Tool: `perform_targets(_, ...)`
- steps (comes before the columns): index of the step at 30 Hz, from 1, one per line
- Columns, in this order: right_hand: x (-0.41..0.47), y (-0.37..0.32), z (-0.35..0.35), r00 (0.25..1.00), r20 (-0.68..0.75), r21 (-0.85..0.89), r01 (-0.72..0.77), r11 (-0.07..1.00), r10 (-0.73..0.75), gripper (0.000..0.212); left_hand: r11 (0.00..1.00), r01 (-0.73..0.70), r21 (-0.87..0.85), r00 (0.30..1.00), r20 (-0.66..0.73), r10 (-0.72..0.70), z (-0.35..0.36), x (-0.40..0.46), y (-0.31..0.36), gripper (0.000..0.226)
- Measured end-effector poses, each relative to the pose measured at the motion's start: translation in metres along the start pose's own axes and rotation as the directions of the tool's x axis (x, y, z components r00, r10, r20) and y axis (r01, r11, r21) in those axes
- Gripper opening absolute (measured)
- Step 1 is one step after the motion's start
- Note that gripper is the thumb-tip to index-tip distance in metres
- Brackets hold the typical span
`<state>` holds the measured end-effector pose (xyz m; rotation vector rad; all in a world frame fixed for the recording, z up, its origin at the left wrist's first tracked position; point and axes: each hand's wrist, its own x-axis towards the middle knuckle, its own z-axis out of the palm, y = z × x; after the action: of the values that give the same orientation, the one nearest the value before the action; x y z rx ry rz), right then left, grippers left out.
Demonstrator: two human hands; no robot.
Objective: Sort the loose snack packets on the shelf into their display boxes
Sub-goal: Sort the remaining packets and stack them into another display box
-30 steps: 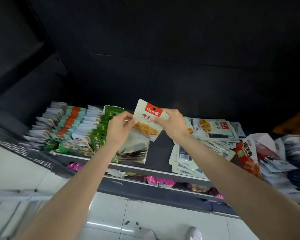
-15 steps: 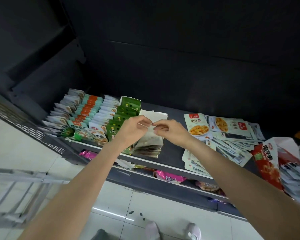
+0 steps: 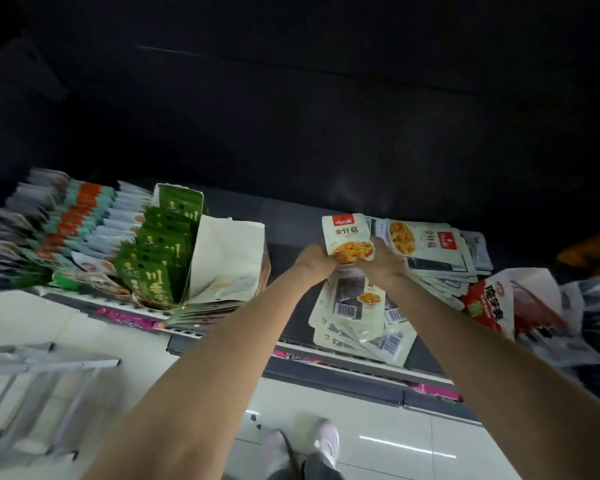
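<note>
- Gripping one white enoki-mushroom snack packet (image 3: 347,237) between them, the left hand (image 3: 315,263) and the right hand (image 3: 383,263) met over the dark shelf (image 3: 284,220), each with its fingers curled round a lower corner of the packet.
- The held packet stood upright, red label at the top, above a loose heap of the same white packets (image 3: 361,317) that lay flat on the shelf, some face down with barcodes showing.
- More of these white packets (image 3: 426,247) lay spread just behind the right hand, toward the back of the shelf.
- To the left, well apart from the hands, an open white display box (image 3: 229,258) leaned against a row of green packets (image 3: 160,258) that stood on edge.
- Further left, rows of teal-and-orange packets (image 3: 80,216) and pale packets stood filed on edge.
- At the right end, a red packet (image 3: 485,303) sat tilted among blurred white and dark wrappers.
- Pink packets (image 3: 125,315) showed on the shelf below.
- Below the arms, a pale tiled floor (image 3: 378,427) and the person's light shoes (image 3: 323,441) were in view, with a metal ladder (image 3: 32,368) at the lower left.
</note>
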<state>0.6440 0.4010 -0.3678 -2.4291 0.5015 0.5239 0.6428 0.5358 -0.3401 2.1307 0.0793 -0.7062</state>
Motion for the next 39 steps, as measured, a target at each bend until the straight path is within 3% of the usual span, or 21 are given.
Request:
perform_targets(4,0.026,0.006,0.003,0.991,-0.043,0.236,-0.111,0.965,0.125,0.059,0.901,0.215,-0.377,0.971,-0.021,-0.240,0.008,0.023,-0.011,0.036)
perform_targets(6,0.032,0.007,0.003,0.987,-0.010,0.295,-0.152,0.943,0.162,0.051,0.873,0.235,-0.427,0.960,-0.042,-0.278,0.008,0.030,-0.012,0.035)
perform_targets(8,0.030,0.011,0.003,0.992,0.033,0.397,-0.127,0.909,0.124,0.036,0.900,0.216,-0.379,0.945,-0.150,-0.290,0.006,0.030,-0.015,0.033)
perform_targets(10,0.022,0.013,-0.001,0.996,0.045,0.544,-0.084,0.835,0.071,0.021,0.941,0.163,-0.295,0.936,-0.256,-0.242,0.001,0.028,-0.017,0.028)
perform_targets(12,0.006,0.009,-0.012,1.000,0.019,0.622,-0.009,0.783,-0.004,0.010,0.992,0.101,-0.080,0.942,-0.314,-0.121,-0.010,0.011,-0.008,0.019)
perform_targets(15,-0.027,-0.010,-0.027,0.990,-0.044,0.621,0.133,0.773,-0.135,0.015,0.983,-0.060,0.171,0.896,-0.426,0.129,-0.037,-0.022,0.002,0.008)
perform_targets(18,-0.063,-0.044,-0.031,0.958,-0.080,0.638,0.262,0.724,-0.276,0.017,0.956,-0.208,0.206,0.813,-0.508,0.286,-0.072,-0.054,-0.002,0.008)
perform_targets(23,-0.105,-0.109,-0.006,0.910,-0.084,0.623,0.365,0.691,-0.406,0.012,0.945,-0.258,0.201,0.739,-0.590,0.327,-0.137,-0.103,-0.039,0.012)
perform_targets(27,-0.117,-0.138,0.029,0.900,-0.109,0.519,0.414,0.748,-0.422,0.013,0.958,-0.171,0.232,0.777,-0.566,0.276,-0.169,-0.118,-0.072,0.015)
perform_targets(31,-0.119,-0.138,0.052,0.894,-0.118,0.283,0.448,0.848,-0.432,0.010,0.955,-0.207,0.214,0.815,-0.502,0.290,-0.178,-0.124,-0.090,0.019)
perform_targets(35,-0.121,-0.128,0.051,0.911,-0.028,0.296,0.401,0.867,-0.412,0.029,0.932,-0.277,0.236,0.894,-0.293,0.339,-0.168,-0.125,-0.096,0.019)
perform_targets(39,-0.117,-0.114,0.033,0.927,-0.096,0.273,0.374,0.886,-0.361,0.029,0.923,-0.331,0.197,0.915,-0.174,0.365,-0.144,-0.113,-0.076,0.015)
